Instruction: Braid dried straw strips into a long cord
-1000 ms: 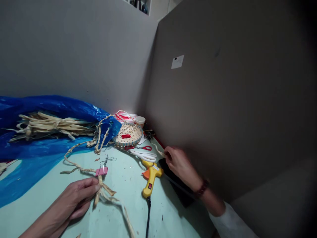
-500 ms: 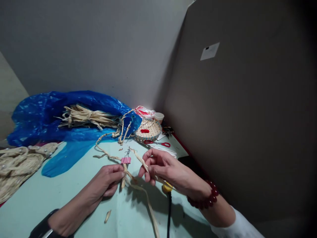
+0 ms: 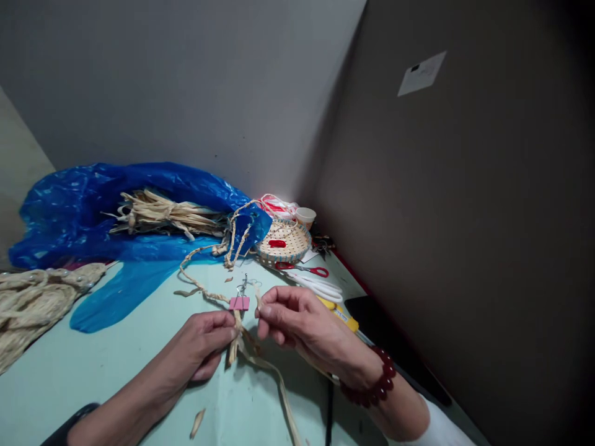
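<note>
My left hand (image 3: 209, 341) pinches the pale dried-fibre strands (image 3: 233, 353) just below a pink binder clip (image 3: 239, 303). The clip grips the end of a twisted fibre cord (image 3: 195, 282) that runs up and left. In my right hand (image 3: 297, 319), thumb and fingertips close on the pale end of a fibre strip (image 3: 259, 298), to the right of the clip. A loose strand (image 3: 283, 393) trails from the left hand toward the front edge. A short scrap of fibre (image 3: 197, 424) lies in front of my left hand.
A blue plastic bag (image 3: 69, 207) holds a bundle of dried fibre (image 3: 158, 214). Behind my right hand are a woven basket (image 3: 288, 255), red-handled scissors (image 3: 316, 271), a white cable (image 3: 320, 288), a paper cup (image 3: 305, 217) and a yellow tool (image 3: 344, 316). Braided work (image 3: 41, 303) lies at left.
My right hand has slid up its strip, nearer the tip, and moved slightly left toward the clip. The left hand keeps its hold. The view has shifted a little, uncovering the yellow tool.
</note>
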Available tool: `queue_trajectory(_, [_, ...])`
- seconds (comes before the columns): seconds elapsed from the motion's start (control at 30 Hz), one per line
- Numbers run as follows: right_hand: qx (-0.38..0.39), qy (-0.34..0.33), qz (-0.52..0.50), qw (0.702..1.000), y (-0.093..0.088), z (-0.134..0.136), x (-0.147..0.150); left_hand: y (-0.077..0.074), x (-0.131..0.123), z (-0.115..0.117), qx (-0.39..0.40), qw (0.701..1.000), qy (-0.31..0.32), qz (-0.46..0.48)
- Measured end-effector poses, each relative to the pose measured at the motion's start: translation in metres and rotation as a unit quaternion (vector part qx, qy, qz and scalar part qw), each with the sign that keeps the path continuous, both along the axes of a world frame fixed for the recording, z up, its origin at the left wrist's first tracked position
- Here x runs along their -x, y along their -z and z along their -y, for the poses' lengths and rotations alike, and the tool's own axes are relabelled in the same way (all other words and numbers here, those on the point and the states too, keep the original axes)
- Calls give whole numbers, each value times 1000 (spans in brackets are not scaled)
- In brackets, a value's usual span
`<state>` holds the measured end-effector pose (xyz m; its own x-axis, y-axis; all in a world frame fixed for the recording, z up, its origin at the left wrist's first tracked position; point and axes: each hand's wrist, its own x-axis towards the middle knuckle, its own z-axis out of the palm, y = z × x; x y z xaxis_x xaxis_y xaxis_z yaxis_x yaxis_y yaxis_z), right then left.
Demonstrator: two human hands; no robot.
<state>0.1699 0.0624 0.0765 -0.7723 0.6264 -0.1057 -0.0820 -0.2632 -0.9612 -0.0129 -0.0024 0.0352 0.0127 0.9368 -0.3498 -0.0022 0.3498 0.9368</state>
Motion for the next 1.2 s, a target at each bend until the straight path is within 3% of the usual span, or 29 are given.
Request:
queue_trajectory(0.1, [-41, -9, 20, 999, 2, 0, 0, 1, 1, -2, -3, 1000, 8, -8])
queue_trajectory(0.23, [-166, 8, 92, 982, 0, 2, 1, 4, 1, -3, 3, 1000, 5, -1])
queue_trajectory(0.4, [-314, 45, 219, 923, 0, 4, 0, 7, -1, -1, -1, 1000, -20, -5])
queue_trajectory(0.67, [-415, 79, 269, 866, 15, 16, 4, 4, -4, 1, -4, 999, -39, 6])
queue_trajectory(1.03, [-437, 72, 287, 850, 16, 18, 4, 4, -5, 1, -6, 999, -44, -5])
queue_trajectory(1.2, [-395, 47, 297, 868, 15, 18, 3, 8, -5, 1, -13, 999, -43, -5])
